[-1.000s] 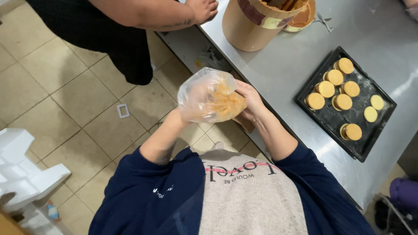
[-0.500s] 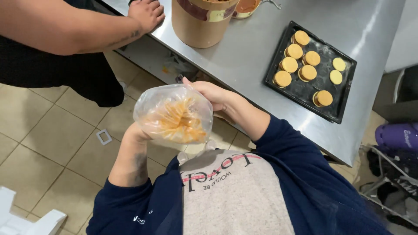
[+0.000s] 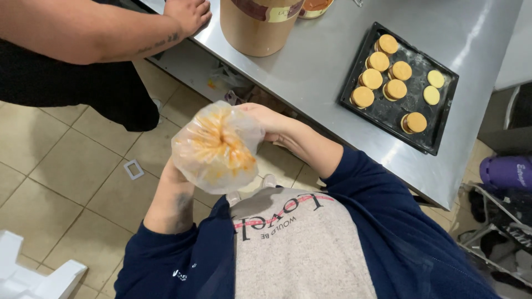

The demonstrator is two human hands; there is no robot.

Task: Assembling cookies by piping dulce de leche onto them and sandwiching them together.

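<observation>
Both hands grip clear piping bag point(image 3: 218, 147) of caramel filling: left hand point(image 3: 173, 173) underneath, right hand point(image 3: 265, 119) at side. Step looks like gathering filling; next calls for twisting top shut, aiming over biscuit tray point(image 3: 388, 111) on counter point(image 3: 310, 72).

Held before the chest between left hand point(image 3: 176, 173) and right hand point(image 3: 266, 119): a plastic bag point(image 3: 217, 147), out over the floor point(image 3: 66, 166), just short of the table point(image 3: 327, 66) edge. On the table, to the right, a tray point(image 3: 388, 113) with round biscuits point(image 3: 378, 61) in it; farther along, a tall tub point(image 3: 257, 25). Resting on the table's far-left edge, another person's hand point(image 3: 188, 14).
</observation>
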